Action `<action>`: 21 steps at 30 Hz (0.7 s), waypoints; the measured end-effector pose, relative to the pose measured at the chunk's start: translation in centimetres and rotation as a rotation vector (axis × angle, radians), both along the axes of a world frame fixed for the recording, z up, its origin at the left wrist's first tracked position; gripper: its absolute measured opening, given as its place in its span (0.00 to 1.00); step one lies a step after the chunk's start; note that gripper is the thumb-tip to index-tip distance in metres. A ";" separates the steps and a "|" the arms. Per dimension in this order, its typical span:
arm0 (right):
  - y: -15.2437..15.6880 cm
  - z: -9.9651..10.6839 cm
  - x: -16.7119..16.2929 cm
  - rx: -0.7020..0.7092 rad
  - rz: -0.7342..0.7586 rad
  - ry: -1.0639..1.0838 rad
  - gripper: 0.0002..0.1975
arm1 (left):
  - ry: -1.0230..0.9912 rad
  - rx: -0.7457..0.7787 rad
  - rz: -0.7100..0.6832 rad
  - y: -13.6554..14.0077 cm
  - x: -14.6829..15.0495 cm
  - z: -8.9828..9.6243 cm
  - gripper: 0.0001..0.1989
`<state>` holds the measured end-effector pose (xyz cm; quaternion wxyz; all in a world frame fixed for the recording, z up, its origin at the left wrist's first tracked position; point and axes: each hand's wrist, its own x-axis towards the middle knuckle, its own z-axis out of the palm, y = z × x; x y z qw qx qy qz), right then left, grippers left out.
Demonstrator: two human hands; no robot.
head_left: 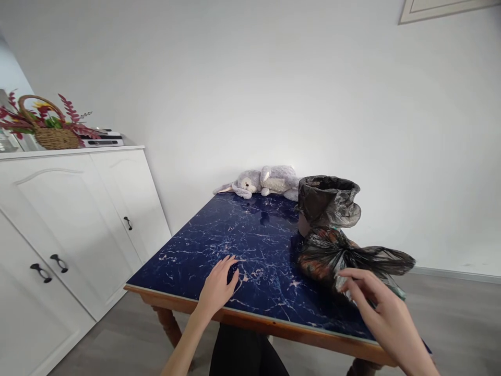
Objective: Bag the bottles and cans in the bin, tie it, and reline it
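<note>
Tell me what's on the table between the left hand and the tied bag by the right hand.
Nothing: in the head view only bare table separates the left hand from the tied bag.

Your left hand (217,286) rests flat on the blue marble table (250,245). At three o'clock from it, your right hand (385,313) touches the tied black bag (344,258), fingers (354,277) spread, just before the lined bin (327,201).

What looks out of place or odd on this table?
A stuffed toy lies on its side at the far edge of the blue table, beside a bin with a crumpled liner. A tied rubbish bag sits on the tabletop. Nothing is spilled.
</note>
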<state>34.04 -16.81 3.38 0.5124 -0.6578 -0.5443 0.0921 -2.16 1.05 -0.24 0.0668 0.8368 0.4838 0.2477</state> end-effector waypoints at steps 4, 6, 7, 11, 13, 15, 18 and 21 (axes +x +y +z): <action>0.4 -0.5 1.6 0.028 -0.161 -0.078 0.19 | -0.013 -0.001 -0.002 0.1 -0.1 0.0 0.22; 0.9 -1.3 2.1 -0.008 -0.172 -0.093 0.19 | -0.012 -0.008 0.001 0.1 -0.1 -0.1 0.23; 1.2 -1.7 2.2 -0.026 -0.163 -0.096 0.19 | -0.013 -0.004 0.000 0.2 -0.1 -0.1 0.23; 2.3 -2.9 2.0 -0.119 -0.069 -0.040 0.21 | -0.011 -0.003 0.005 0.3 -0.2 -0.3 0.23; 2.7 -3.0 1.2 -0.158 -0.002 0.019 0.22 | -0.002 -0.026 0.013 0.2 -0.2 -0.2 0.24; 3.1 -2.7 -0.1 -0.162 0.053 0.065 0.22 | 0.005 -0.041 0.014 0.2 -0.1 -0.2 0.24; 3.6 -1.9 -2.9 -0.144 0.116 0.091 0.21 | -0.001 -0.024 0.003 0.1 0.0 0.0 0.23; 4.0 -0.8 -6.4 -0.127 0.210 0.117 0.19 | -0.013 -0.004 0.005 0.0 0.1 0.1 0.21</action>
